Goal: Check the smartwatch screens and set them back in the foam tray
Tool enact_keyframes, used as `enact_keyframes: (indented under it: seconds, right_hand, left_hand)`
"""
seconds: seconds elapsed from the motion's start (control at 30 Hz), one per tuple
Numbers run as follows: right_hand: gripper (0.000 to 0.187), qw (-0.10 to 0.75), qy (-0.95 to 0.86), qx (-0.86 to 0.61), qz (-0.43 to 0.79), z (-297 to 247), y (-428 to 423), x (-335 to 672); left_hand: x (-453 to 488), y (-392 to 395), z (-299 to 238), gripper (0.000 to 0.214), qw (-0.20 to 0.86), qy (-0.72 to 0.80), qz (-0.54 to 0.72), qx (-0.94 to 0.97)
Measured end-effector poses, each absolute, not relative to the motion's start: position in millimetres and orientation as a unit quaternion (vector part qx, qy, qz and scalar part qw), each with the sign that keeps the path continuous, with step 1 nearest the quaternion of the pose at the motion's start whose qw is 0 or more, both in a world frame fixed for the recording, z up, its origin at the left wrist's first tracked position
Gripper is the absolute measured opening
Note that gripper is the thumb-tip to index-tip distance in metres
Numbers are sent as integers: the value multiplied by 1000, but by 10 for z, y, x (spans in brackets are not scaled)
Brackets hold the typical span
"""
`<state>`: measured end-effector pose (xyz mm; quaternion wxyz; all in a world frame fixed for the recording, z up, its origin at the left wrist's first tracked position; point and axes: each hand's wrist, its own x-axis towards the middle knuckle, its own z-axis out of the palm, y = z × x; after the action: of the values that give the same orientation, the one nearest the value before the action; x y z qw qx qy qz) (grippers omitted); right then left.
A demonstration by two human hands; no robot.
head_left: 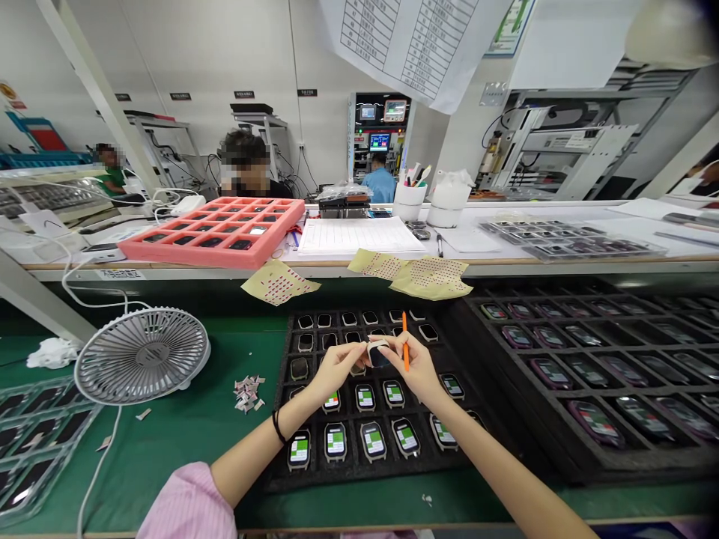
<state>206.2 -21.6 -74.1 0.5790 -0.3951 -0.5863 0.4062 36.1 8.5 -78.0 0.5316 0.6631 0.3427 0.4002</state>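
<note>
A pink striped sleeve is seen nearest the camera, at lower left, over a green bench mat. Across the mat, a clear plastic tray, a white desk fan and a small heap of paper scraps are laid out, followed by a black tray of smartwatches and a second black tray of watches. A pink foam tray and a printed form are placed on the shelf behind. A watch body is held above the first black tray, pinched by the nearly closed fingers of the left hand. An orange stick is gripped upright by the right hand, whose fingers touch the watch body. Both forearms are angled inward, the hands raised close together.
</note>
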Motion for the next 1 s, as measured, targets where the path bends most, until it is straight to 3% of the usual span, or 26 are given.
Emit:
enact_keyframes:
  seconds: [0.47,0.77,0.9,1.0]
  right_hand:
    - [43,591,-623,-400,320,-665,-321,2108]
    - [39,547,-703,-385,242,-610,-399,2171]
    - [38,540,-707,-388,243,-649,-387,2221]
    - [39,525,-695,-414,265,-710,-335,2283]
  left_hand:
    - [314,11,-647,19,378,273,484,741]
    - [279,-50,-680,16,240,295,468,797]
    - [296,-38,-660,13,241,311,434,810]
    - [368,30,-684,12,298,330,398,802]
